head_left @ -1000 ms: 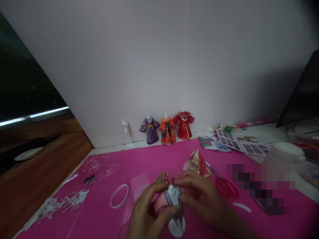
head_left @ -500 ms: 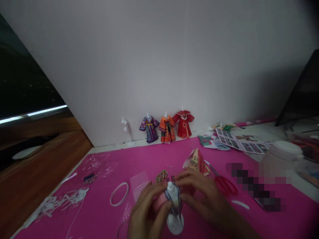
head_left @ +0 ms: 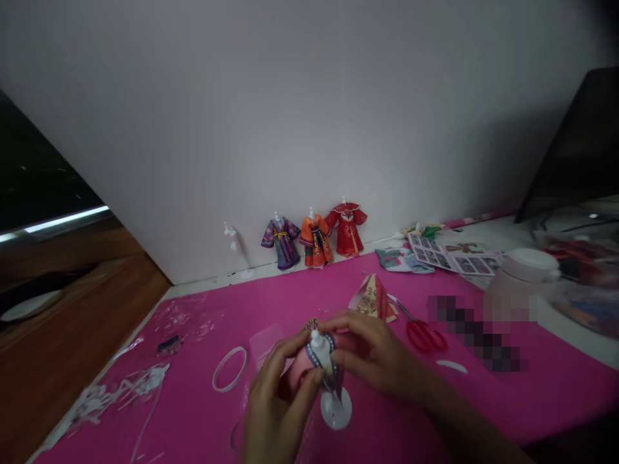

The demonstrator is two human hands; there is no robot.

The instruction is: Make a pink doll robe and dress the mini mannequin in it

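Note:
A small white doll mannequin stands on a round white base, tilted slightly. Around its shoulders lies a pink doll robe with a dark, white-dotted collar band running down its front. My left hand grips the robe's left front edge between thumb and fingers. On the other side, my right hand pinches the right front edge, its fingers over the shoulder. Both hands are closed on the cloth. Much of the robe is hidden behind them.
Dressed mannequins in purple, orange and red lean near the wall, beside a bare one. Red scissors, a folded patterned cloth, a white ring, printed sheets and a jar surround the hands.
My view has shifted slightly. My hands have drawn the robe's collar around the mannequin's shoulders, and its pink cloth now shows on both sides of the neck. The mannequin leans more to the left.

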